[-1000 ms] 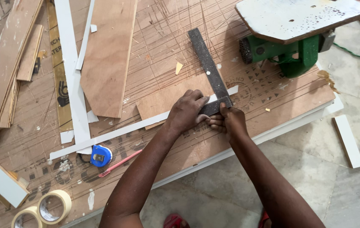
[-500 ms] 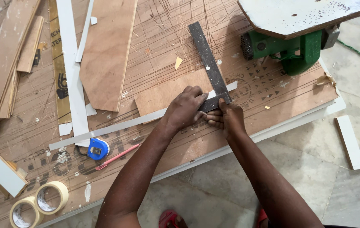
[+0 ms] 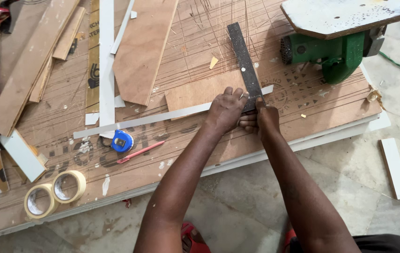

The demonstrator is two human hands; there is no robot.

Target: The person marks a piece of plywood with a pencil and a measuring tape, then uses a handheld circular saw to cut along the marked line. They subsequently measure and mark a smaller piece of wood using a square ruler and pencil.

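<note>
Seen from above, two bare arms reaching forward over a scarred plywood work board laid on the floor. Left hand palm down, fingers curled and pressing on the near end of a dark steel try square, pinning it against a small plywood piece and a long thin white strip. Right hand just beside the left, touching it, closed into a loose fist at the blade's near edge; whether a pencil or marker sits inside it cannot be told. Long axis of the square running away from both hands, tilted slightly leftward, its far end well beyond the fingertips. Long axis of the white strip running crosswise, stretching far out to the left of the left hand and ending just past the right. Plywood piece directly ahead of the left knuckles. Both hands about equally near the square, the left resting on it. Further left of the hands: a blue tape measure, a red pencil, two rolls of masking tape. Ahead and to the right of the right hand: a green power tool under a flat board
</note>
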